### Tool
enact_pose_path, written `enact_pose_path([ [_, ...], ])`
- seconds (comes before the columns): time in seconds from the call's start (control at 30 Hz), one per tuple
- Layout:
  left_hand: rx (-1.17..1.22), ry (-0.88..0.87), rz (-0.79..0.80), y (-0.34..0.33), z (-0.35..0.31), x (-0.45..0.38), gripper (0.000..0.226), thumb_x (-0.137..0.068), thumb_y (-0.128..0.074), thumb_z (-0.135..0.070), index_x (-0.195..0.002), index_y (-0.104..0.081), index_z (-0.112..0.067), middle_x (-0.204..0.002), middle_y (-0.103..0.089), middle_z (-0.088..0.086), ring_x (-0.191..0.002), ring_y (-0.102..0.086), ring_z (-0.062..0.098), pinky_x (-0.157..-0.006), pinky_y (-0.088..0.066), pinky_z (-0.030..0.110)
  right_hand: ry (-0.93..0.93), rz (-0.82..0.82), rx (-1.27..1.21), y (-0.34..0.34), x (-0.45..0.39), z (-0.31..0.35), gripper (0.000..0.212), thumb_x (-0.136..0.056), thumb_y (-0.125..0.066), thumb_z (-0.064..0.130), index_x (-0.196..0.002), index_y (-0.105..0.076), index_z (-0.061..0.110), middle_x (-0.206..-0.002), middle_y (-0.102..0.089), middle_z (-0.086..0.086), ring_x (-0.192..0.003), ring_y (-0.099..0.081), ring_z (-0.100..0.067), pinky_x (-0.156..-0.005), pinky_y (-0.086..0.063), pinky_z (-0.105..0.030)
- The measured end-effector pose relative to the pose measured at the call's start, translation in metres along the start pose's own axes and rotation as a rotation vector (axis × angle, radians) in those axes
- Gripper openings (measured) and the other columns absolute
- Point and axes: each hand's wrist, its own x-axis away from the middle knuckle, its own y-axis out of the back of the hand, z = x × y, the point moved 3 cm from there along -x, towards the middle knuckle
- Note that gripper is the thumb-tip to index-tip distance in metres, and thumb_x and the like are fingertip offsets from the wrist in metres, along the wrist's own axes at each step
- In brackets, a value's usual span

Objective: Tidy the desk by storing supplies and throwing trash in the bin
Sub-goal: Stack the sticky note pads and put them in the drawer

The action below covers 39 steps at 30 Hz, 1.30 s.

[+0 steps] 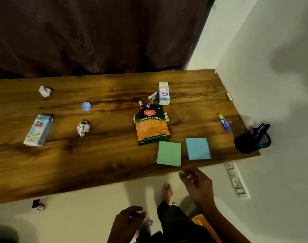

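Note:
On the wooden desk [106, 155] lie two milkshake cartons [38, 130] [164, 92], two crumpled paper balls [45, 91] [83, 128], a blue cap [86, 106], a snack packet [151, 126], a small wrapper [152, 96], a glue stick [223, 121], a green note pad [169, 153] and a blue note pad [197, 148]. A black pen holder [249, 142] stands at the right corner. My right hand [197, 183] hovers below the desk's front edge near the green pad, fingers loosely curled, holding nothing. My left hand [128, 220] hangs low, loosely curled and empty.
A dark curtain [97, 35] hangs behind the desk and a white wall [272, 67] stands at the right with a socket strip [236, 180]. On the floor lie a crumpled paper [40, 207], a purple wrapper [149, 222] and an orange object [202, 220]. My foot [167, 192] is under the desk edge.

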Motion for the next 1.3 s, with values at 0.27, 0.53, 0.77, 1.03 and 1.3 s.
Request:
enact_pose_path([
  [0.27,1.688,0.458,0.016,-0.032,0.024,-0.062,0.076,-0.09,-0.059,-0.063,-0.141,-0.054,-0.005,-0.141,-0.057,0.024,-0.132,-0.053,0.041,-0.114,-0.039,0.05,-1.033,-0.083,-1.165,-0.028,-0.004,-0.113,0.076,-0.075,-0.075,0.049,-0.134,-0.057,0.004,-0.127,-0.062,-0.023,-0.113,-0.06,-0.04,-0.082,-0.052,-0.047],
  [0.53,1.996,0.312,-0.057,-0.079,0.002,-0.122,0.096,-0.073,-0.067,-0.076,-0.139,-0.057,-0.006,-0.136,-0.059,0.033,-0.132,-0.052,0.048,-0.119,-0.03,0.057,-1.031,-0.318,-1.561,-0.081,-0.053,-0.143,0.076,-0.083,-0.05,0.077,-0.116,-0.068,0.011,-0.126,-0.065,-0.017,-0.116,-0.06,-0.039,-0.108,-0.042,-0.055],
  [0.77,1.951,0.035,-0.028,-0.088,0.014,-0.139,0.101,-0.069,-0.065,-0.082,-0.139,-0.059,-0.009,-0.14,-0.062,0.019,-0.134,-0.057,0.036,-0.123,-0.022,0.051,-0.953,-0.157,-1.617,-0.101,-0.066,-0.161,0.079,-0.084,-0.045,0.08,-0.109,-0.069,0.009,-0.116,-0.07,-0.016,-0.118,-0.063,-0.038,-0.109,-0.04,-0.059],
  [1.03,1.881,-0.079,0.001,-0.088,0.009,-0.154,0.094,-0.071,-0.069,-0.078,-0.135,-0.061,-0.011,-0.135,-0.063,0.019,-0.125,-0.059,0.037,-0.112,-0.038,0.063,-0.765,0.074,-1.684,-0.114,-0.078,-0.191,0.082,-0.072,-0.072,0.07,-0.132,-0.061,0.015,-0.135,-0.06,-0.02,-0.123,-0.059,-0.042,-0.101,-0.043,-0.067],
  [1.3,1.776,-0.213,0.082,-0.084,0.009,-0.16,0.113,-0.065,-0.069,-0.085,-0.151,-0.036,-0.02,-0.146,-0.049,0.02,-0.131,-0.054,0.044,-0.101,-0.041,0.076,-0.641,0.197,-1.704,-0.116,-0.087,-0.21,0.088,-0.073,-0.078,0.065,-0.14,-0.052,0.014,-0.141,-0.054,-0.023,-0.126,-0.057,-0.046,-0.1,-0.041,-0.073],
])
